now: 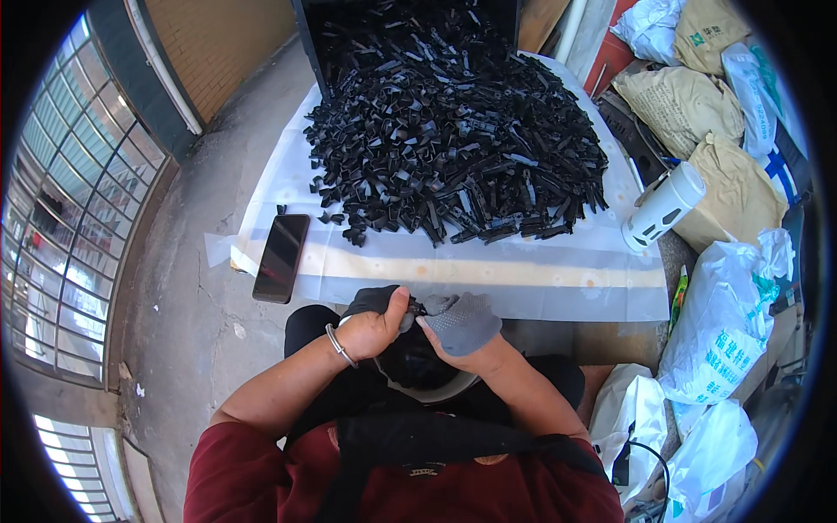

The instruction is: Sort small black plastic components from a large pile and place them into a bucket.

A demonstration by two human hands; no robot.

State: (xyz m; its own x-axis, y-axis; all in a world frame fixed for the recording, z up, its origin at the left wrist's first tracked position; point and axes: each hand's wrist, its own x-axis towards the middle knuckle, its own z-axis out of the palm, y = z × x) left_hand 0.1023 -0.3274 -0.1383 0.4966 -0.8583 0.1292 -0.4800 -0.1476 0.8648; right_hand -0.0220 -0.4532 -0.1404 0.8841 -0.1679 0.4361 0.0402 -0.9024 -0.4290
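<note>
Close together above my lap, both hands grip one small black part (pixel 418 309), whose kind I cannot make out. My left hand (pixel 375 321), in a dark glove with the thumb bare, is closed on one end. On the other side my right hand (pixel 462 325), in a grey dotted glove, pinches it. Beneath them a round container with a pale rim (pixel 440 394) sits between my legs, dark inside. Beyond my hands, a large heap of small black clip-like parts (pixel 453 148) covers much of the table.
A pale plastic cover (pixel 471 270) lies over the table. On its left is a phone (pixel 282 258); at its right edge stands a white bottle (pixel 664 207). Stuffed sacks (pixel 719 318) crowd the right side. Behind the heap is a dark open box (pixel 311 48). Concrete floor (pixel 196 288) lies left.
</note>
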